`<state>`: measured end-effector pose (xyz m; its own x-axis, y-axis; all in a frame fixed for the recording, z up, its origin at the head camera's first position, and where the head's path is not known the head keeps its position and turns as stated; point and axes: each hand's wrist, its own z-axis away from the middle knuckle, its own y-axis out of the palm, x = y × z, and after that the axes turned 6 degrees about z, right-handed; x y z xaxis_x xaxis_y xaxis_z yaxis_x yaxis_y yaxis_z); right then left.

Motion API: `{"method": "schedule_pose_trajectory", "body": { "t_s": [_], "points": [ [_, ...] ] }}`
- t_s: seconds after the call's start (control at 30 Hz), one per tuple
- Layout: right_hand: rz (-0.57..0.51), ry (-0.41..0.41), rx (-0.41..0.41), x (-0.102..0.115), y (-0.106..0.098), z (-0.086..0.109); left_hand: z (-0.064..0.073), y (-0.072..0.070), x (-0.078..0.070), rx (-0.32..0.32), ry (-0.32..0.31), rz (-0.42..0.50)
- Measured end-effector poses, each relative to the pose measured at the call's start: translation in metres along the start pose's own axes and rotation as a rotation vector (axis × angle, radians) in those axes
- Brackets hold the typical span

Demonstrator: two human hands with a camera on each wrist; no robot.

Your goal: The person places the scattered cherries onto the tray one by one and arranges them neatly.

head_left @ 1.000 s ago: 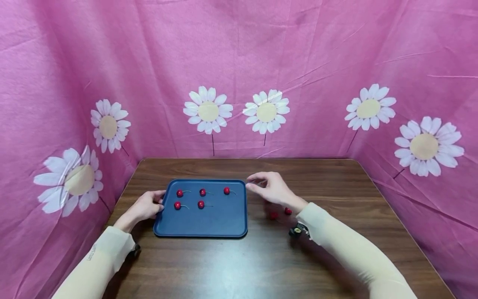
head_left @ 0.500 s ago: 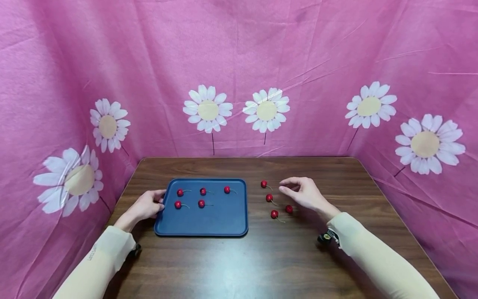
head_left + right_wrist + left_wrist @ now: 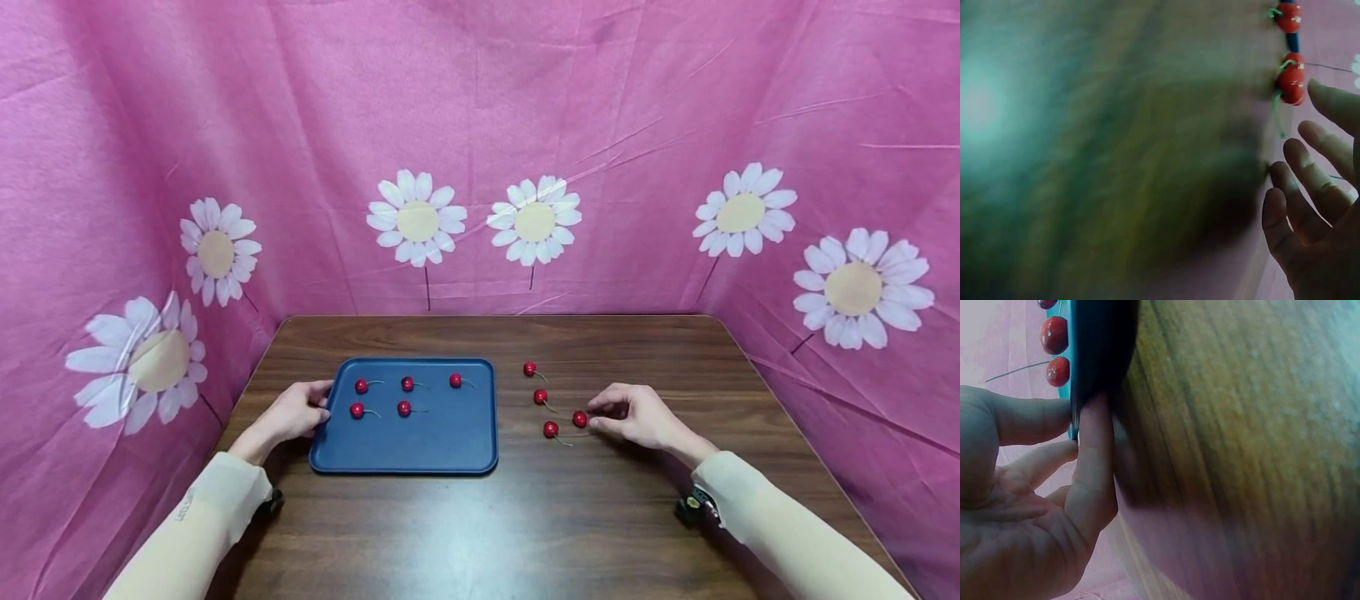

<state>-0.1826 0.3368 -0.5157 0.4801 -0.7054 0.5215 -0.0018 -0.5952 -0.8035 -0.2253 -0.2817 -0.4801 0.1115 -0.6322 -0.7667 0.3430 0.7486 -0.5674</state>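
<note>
My left hand grips the left rim of a blue tray; in the left wrist view the thumb lies on the upper side and the fingers reach underneath. Several red cherries with green stems lie in two rows on the tray, among them a cherry at its back right. My right hand is right of the tray, fingers relaxed and parted, its fingertips right beside a cherry on the table. In the right wrist view the thumb is close to a cherry, with nothing between the fingers.
Three more cherries lie on the wooden table between the tray and my right hand: one cherry at the back, another cherry in the middle, and a cherry nearer. A pink curtain with daisies surrounds the table's far sides.
My right hand has moved from the tray's right edge to the right and nearer me, down to the rightmost cherry. The left hand and the tray have stayed put.
</note>
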Motion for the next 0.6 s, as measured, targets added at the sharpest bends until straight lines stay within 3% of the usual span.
{"method": "schedule_pose_trajectory", "body": {
  "t_s": [0.17,0.6],
  "points": [
    [0.056,-0.053,-0.016,-0.007,0.004,0.005,0.000,-0.001,0.000,0.000,-0.001,-0.004],
    [0.119,-0.036,-0.025,0.002,0.011,0.000,0.000,0.000,0.002,0.000,-0.005,-0.012]
  ]
}}
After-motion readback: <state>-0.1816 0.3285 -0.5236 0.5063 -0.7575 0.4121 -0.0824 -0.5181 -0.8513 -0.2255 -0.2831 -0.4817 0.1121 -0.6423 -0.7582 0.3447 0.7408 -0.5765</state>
